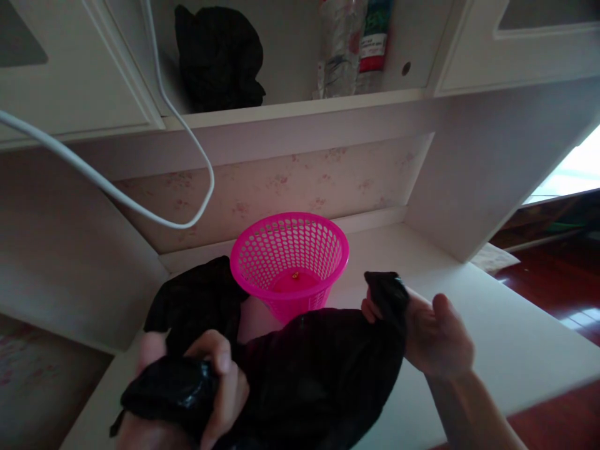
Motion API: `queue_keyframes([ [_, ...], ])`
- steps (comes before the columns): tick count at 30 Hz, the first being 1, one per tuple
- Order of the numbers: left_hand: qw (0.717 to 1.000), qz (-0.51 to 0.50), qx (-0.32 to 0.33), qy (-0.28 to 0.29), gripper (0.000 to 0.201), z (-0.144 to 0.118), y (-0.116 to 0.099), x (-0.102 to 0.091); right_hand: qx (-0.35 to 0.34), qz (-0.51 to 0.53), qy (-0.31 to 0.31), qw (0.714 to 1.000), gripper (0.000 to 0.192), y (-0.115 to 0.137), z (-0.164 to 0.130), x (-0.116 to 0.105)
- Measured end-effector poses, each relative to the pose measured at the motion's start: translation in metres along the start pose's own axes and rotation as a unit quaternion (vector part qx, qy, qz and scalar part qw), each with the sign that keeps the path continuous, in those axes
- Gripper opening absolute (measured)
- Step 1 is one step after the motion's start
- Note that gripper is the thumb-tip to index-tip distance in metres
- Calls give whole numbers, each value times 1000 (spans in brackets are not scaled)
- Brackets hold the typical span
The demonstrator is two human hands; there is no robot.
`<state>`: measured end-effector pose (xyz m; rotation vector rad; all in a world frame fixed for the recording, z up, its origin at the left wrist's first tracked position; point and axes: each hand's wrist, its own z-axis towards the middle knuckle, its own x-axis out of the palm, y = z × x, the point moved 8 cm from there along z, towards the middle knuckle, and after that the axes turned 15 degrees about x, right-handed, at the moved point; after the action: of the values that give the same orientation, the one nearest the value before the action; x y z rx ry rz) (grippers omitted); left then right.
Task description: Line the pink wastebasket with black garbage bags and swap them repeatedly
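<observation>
My left hand [225,375] is closed around a bunched part of a black plastic bag [319,375], with a shiny fold standing out between thumb and fingers. On the right, my right hand [438,334] has its fingers hooked around another edge of the same bag, the thumb held apart. The bag stretches slack between both hands, in front of a pink mesh plastic basket [290,300]. Inside the basket's floor lies a tiny orange-yellow speck, too small to name. Another crumpled black bag-like bundle [197,303] rests to the left of the basket, partly behind my left hand.
The basket stands on a white desktop [497,312] against floral wallpaper [281,181]. Above, an open shelf holds a black bundle [220,59], a clear plastic bottle [342,56] and a red-and-green container [375,37]. A white cable [117,194] loops across the upper left.
</observation>
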<state>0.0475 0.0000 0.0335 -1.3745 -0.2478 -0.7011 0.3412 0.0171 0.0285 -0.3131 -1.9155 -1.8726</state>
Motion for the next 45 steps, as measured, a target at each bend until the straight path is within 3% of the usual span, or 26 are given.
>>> queue_keyframes([
  [3, 996, 0, -62, 64, 41, 9, 27, 23, -25, -95, 24, 995, 42, 8, 0, 15],
  [4, 993, 21, -87, 73, 46, 12, 36, 27, -44, -145, 22, 988, 37, 11, 0, 23],
  [6, 986, 66, -121, 96, 83, 20, 51, 38, -89, -260, 35, 961, 41, 18, 3, 47],
  [7, 981, 80, -132, 117, 91, 24, 57, 47, -119, -308, 46, 943, 46, 21, 4, 61],
  [11, 952, 142, -173, 209, 51, 27, 78, 79, -240, -387, 30, 890, 41, 32, 5, 99],
  [13, 949, 182, -178, 186, 55, 28, 85, 78, -258, -393, 5, 883, 33, 31, 3, 99],
  [18, 964, 176, -188, 59, 72, 27, 91, 60, -234, -342, -85, 906, 33, 27, -21, 64],
  [20, 968, 180, -173, 23, 69, 30, 88, 53, -221, -400, -34, 889, 57, 19, -31, 72],
  [21, 971, 181, -159, 11, 65, 32, 87, 51, -220, -443, 1, 869, 59, 14, -35, 81],
  [23, 978, 163, -131, 6, 56, 34, 86, 47, -212, -495, 42, 841, 30, 7, -38, 94],
  [24, 982, 141, -121, 15, 54, 33, 86, 47, -200, -490, 47, 847, 17, 6, -36, 96],
  [27, 987, 52, -127, 88, 43, 24, 90, 51, -97, -352, 37, 930, 27, 2, -22, 86],
  [30, 973, 61, -34, 221, 33, 16, 72, 64, -38, -194, -39, 980, 30, -5, -7, 64],
  [32, 947, 123, 42, 294, 38, 12, 57, 76, -38, -147, -72, 986, 33, -12, 1, 58],
  [33, 936, 160, 55, 309, 39, 12, 54, 79, -27, -137, -61, 988, 34, -18, 6, 60],
  [36, 915, 269, 32, 298, 22, 15, 54, 80, 34, -138, -10, 990, 37, -40, 16, 67],
  [39, 864, 351, 60, 356, 9, 12, 56, 87, 51, -182, -29, 982, 34, -49, 20, 62],
  [42, 794, 448, 94, 400, 44, 7, 61, 86, 46, -205, -46, 977, 35, -49, 23, 57],
  [45, 750, 530, 129, 373, 67, 9, 60, 78, 78, -131, -40, 987, 36, -51, 25, 56],
])
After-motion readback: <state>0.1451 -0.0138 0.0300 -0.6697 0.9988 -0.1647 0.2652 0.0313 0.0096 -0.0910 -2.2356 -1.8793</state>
